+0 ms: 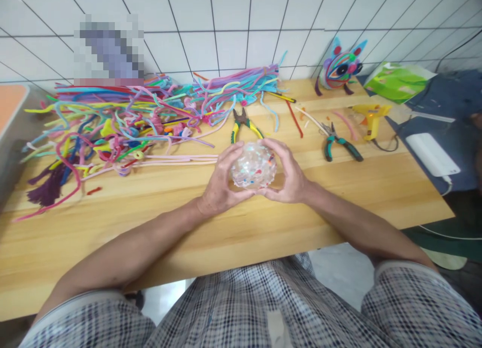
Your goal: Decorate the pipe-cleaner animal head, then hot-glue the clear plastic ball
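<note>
Between my two hands is a clear ball with colourful specks inside or on it. My left hand curls round its left side, and my right hand curls round its right side. Both thumbs meet under the near edge of the ball. Just beyond it lie yellow-and-green pliers, jaws pointing away from me. Pale pink pipe cleaners stretch along the table to the left of my left hand.
A tangled heap of pipe cleaners covers the table's back left. Teal-handled pliers, a yellow glue gun and a decorated animal-head figure are at the right. A white power bank-like box lies beyond the right edge.
</note>
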`<state>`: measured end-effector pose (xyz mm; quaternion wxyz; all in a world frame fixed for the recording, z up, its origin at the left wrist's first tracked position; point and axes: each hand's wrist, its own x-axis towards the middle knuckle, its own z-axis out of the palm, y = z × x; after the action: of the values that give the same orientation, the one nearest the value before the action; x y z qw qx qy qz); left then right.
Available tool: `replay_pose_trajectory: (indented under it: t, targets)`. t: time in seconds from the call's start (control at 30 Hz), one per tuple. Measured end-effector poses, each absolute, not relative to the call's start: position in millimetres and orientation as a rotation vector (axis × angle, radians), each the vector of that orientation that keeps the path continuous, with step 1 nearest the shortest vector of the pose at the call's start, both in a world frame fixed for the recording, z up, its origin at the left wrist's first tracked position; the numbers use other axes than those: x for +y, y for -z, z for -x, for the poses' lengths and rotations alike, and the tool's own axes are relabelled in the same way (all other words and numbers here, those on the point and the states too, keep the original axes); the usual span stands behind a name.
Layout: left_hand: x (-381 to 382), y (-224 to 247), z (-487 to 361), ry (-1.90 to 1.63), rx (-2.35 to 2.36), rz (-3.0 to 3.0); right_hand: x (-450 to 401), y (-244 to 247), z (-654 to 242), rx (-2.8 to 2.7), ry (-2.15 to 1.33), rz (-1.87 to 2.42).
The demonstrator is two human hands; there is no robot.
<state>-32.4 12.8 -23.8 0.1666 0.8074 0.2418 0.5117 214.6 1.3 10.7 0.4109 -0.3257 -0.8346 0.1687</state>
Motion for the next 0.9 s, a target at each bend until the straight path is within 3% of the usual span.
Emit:
replay_pose_trajectory:
  t: [0.4, 0.6, 0.9]
  targets:
    - [9.7, 23.3, 29.0, -1.535, 0.821, -2.237, -1.4, -8.6, -212.2, -2.002, -0.286, 0.893]
    - [11.4, 30.3, 30.8, -1.501, 1.018, -2.164, -9.0, 2.1, -197.9, -1.791, -0.690, 1.108]
    - [7.8, 29.2, 37.4, -1.238, 1.008, -1.928, 9.7, -4.1, -210.7, -1.637, -1.099, 0.972]
